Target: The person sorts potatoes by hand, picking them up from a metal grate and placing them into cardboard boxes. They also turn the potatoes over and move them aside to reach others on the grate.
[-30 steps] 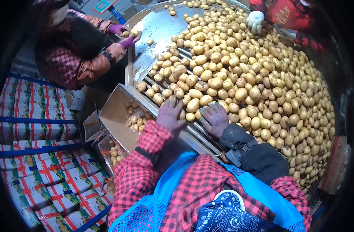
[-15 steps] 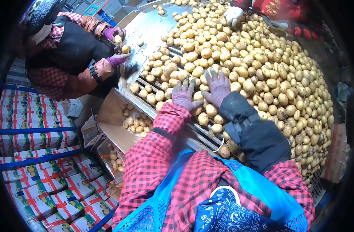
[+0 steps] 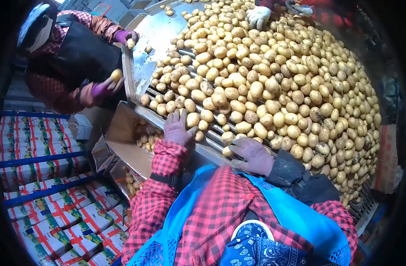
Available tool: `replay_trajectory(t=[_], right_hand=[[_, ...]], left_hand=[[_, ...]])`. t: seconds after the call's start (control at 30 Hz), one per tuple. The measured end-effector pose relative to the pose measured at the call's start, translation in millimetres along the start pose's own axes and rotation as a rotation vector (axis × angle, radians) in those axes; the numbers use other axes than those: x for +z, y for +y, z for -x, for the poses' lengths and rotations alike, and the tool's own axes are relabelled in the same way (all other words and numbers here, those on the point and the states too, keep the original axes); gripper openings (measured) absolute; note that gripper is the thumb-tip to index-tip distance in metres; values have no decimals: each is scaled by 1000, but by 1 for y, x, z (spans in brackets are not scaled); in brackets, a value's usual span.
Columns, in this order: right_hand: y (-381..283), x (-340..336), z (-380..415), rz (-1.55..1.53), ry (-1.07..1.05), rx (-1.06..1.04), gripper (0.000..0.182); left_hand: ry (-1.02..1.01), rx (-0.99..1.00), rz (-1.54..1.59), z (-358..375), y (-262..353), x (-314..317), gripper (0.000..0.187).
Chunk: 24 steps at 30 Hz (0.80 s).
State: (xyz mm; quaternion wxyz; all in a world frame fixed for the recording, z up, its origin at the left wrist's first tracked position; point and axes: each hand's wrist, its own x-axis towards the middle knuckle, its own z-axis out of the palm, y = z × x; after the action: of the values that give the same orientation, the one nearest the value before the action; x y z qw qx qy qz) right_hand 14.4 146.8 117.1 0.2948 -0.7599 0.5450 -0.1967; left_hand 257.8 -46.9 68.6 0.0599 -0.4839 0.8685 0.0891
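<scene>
My left hand point(image 3: 177, 129), in a purple glove, lies at the near edge of a slatted sorting table point(image 3: 212, 141). Its fingers are spread against potatoes point(image 3: 193, 119) along that edge. In a matching glove, my right hand point(image 3: 255, 156) rests farther right, low over the slats. Its fingers stretch left, and a single potato point(image 3: 228, 151) sits at their tips. Neither hand is wrapped round a potato. A large heap of potatoes point(image 3: 300, 95) covers the table beyond and to the right of both hands.
Below the left edge stands an open cardboard box point(image 3: 125, 124) with potatoes inside. At the left, a co-worker point(image 3: 90, 53) holds a potato in each gloved hand. Another person's white-gloved hand point(image 3: 258, 17) touches the heap's far side. Printed cartons point(image 3: 39, 146) are stacked lower left.
Both my hands have come back toward me, the left one also leftward, to the table's near edge. Potatoes have shifted toward that edge. The co-worker's hands have moved apart.
</scene>
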Motion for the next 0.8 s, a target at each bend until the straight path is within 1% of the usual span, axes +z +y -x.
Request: replay_trajectory(t=[0.03, 0.07, 0.1, 0.13, 0.17, 0.2, 0.23, 0.27, 0.3, 0.33, 0.37, 0.4, 0.47, 0.5, 0.53, 0.57, 0.6, 0.63, 0.67, 0.73, 0.77, 0.8], right_hand=[[4, -2, 6, -90, 42, 91, 50], [7, -3, 12, -178, 81, 185, 46], [9, -4, 13, -157, 226, 150, 40], [9, -14, 12, -215, 223, 180, 39], [10, -18, 10, -221, 289, 194, 40], [11, -21, 6, -222, 360, 202, 40], [15, -22, 3, -217, 382, 242, 42], [21, -22, 0, -214, 382, 237, 42], [26, -20, -4, -191, 393, 240, 43], [29, -20, -8, -168, 404, 242, 44], [27, -23, -12, -195, 349, 279, 41], [27, -20, -14, -192, 350, 274, 41], [27, -14, -12, -202, 320, 241, 41], [21, -15, -10, -265, 287, 276, 40], [23, -15, -7, -261, 281, 280, 40], [26, -12, -5, -312, 319, 286, 39], [26, -9, -4, -369, 352, 293, 38], [24, -12, -5, -425, 367, 310, 38], [30, -10, -5, -424, 369, 339, 38], [34, -13, -6, -405, 394, 340, 38], [38, -16, -7, -399, 379, 338, 38], [41, -20, -9, -377, 399, 362, 38]], left_hand=[[93, 0, 16, 7, 1, 0, 79], [89, 0, 15, 5, 4, -3, 79], [184, 49, 109, 2, 11, -9, 73], [278, 93, 206, 0, 21, -18, 67], [331, 145, 246, -4, 37, -27, 56], [386, 206, 259, -14, 48, -29, 58], [426, 238, 272, -22, 63, -33, 61], [434, 305, 318, -35, 74, -35, 66], [370, 363, 316, -50, 82, -32, 71], [316, 337, 248, -61, 92, -18, 71], [237, 359, 265, -77, 93, -2, 68], [160, 382, 282, -86, 95, -4, 66], [153, 226, 550, -87, 94, -3, 62], [77, 117, 830, -90, 90, -5, 68], [-1, 44, 1251, -85, 87, -4, 63], [-48, -61, 1672, -79, 83, -3, 59], [-74, -94, 2086, -64, 85, -26, 58], [-162, -140, 2225, -51, 80, -38, 62], [-310, -68, 2460, -42, 73, -39, 63], [-400, 36, 2607, -27, 67, -37, 66], [-284, -132, 2558, -19, 68, -36, 67], [-293, -89, 2500, -10, 62, -34, 67]])
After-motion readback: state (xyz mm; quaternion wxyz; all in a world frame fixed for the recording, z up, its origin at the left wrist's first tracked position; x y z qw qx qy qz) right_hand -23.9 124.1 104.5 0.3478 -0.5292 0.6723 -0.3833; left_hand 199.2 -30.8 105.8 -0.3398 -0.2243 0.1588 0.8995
